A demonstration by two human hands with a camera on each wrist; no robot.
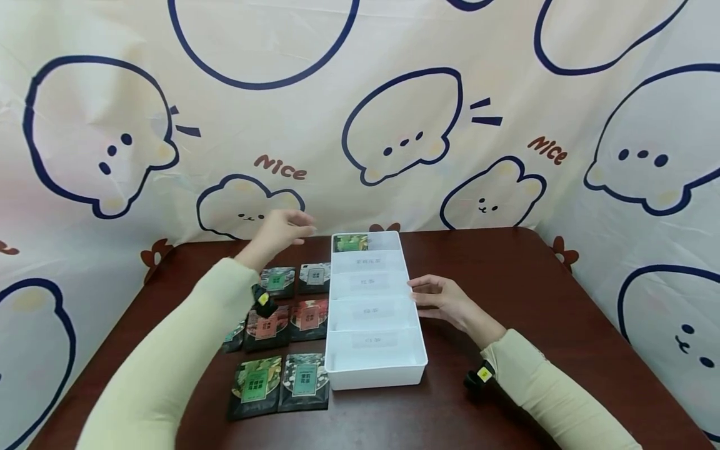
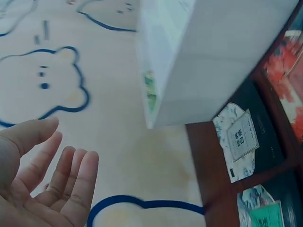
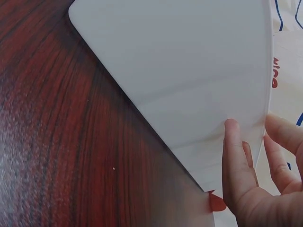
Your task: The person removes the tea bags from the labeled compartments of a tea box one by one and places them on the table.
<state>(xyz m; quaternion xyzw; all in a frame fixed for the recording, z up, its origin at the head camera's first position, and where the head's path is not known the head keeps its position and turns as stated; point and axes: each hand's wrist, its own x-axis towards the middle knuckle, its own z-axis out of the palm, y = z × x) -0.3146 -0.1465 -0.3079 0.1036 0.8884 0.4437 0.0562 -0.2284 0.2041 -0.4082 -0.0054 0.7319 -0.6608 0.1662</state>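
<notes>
A long white box [image 1: 375,377] with several compartments stands on the table, labels on its dividers. In its far compartment lies a green packet [image 1: 350,242]. My left hand [image 1: 281,232] is raised behind the packets, left of the box's far end; in the left wrist view its fingers are loosely bent and hold nothing. My right hand [image 1: 444,303] rests against the box's right wall, fingertips at the wall and rim in the right wrist view. Black tea-like packets lie left of the box: a green-labelled one [image 1: 255,386], a teal-labelled one [image 1: 304,381] and red ones [image 1: 308,319].
Farther back are a green-labelled packet [image 1: 279,280] and a grey-white one [image 1: 315,276]. Another packet [image 1: 233,337] is partly hidden by my left sleeve. The dark wooden table [image 1: 484,262] meets a cartoon-printed cloth backdrop [image 1: 405,206] at the back and sides.
</notes>
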